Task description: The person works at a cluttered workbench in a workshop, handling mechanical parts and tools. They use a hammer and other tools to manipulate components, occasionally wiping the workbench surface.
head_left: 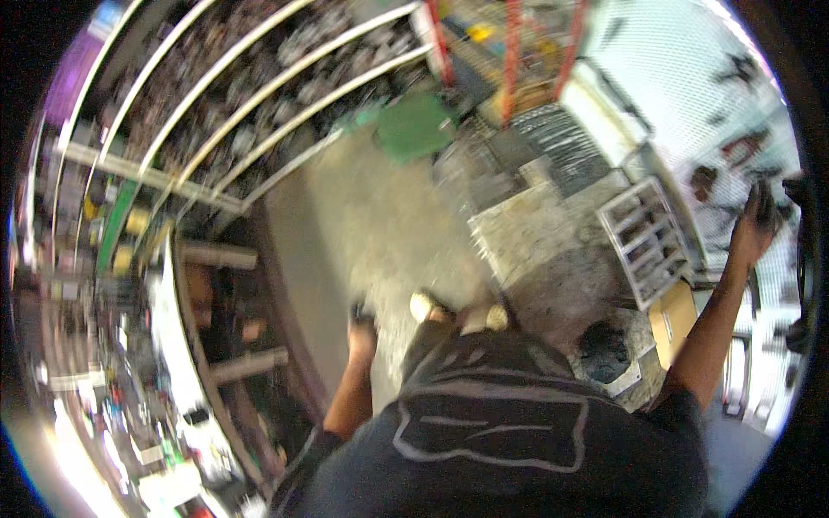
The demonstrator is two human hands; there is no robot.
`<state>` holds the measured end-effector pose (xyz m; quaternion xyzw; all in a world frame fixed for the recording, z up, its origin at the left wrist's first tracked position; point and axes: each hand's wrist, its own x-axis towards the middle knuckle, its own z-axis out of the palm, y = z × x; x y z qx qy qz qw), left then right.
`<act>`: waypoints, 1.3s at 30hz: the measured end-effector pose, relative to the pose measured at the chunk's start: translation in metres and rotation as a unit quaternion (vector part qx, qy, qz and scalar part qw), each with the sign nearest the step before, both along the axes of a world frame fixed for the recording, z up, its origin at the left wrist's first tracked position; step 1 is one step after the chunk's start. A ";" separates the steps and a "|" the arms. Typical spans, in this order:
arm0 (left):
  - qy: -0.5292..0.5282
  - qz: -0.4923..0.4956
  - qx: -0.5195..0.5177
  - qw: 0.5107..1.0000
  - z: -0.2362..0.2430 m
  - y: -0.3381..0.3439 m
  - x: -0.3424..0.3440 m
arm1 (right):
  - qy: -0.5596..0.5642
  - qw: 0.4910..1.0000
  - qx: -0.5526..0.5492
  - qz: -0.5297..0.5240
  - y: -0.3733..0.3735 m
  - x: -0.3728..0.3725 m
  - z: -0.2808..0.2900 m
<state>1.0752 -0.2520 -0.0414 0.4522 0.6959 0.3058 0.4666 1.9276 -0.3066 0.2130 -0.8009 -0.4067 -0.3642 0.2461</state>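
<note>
Concrete floor [371, 224], lying between racks [199, 192] and a white perforated board [665, 78] at right. Right hand [756, 229]: hovering by the board. Left hand [363, 332]: hanging above floor. Fingers: blurring; spread, contact indiscernible.

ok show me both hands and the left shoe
Left hand [363, 329], head view: middle of the hand.
Right hand [759, 226], head view: middle of the hand.
Left shoe [422, 306], head view: toe end.
</note>
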 end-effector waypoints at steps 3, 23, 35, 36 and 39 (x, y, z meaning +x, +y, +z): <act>-0.293 0.062 0.060 0.952 0.054 0.055 0.035 | 0.146 0.963 -0.222 0.054 0.023 -0.165 -0.086; -0.511 0.016 -0.040 0.858 0.101 0.085 0.031 | 0.425 0.582 -0.350 0.598 0.164 -0.659 -0.113; -0.188 0.131 -0.009 0.973 0.096 0.006 0.040 | 0.554 0.325 -0.534 0.549 0.137 -0.618 -0.163; -0.163 0.132 -0.017 0.978 0.095 -0.008 0.039 | 0.516 0.308 -0.560 0.570 0.133 -0.627 -0.164; -0.389 0.227 -0.013 0.893 0.089 -0.045 0.025 | 0.422 0.271 -0.636 0.587 0.120 -0.668 -0.164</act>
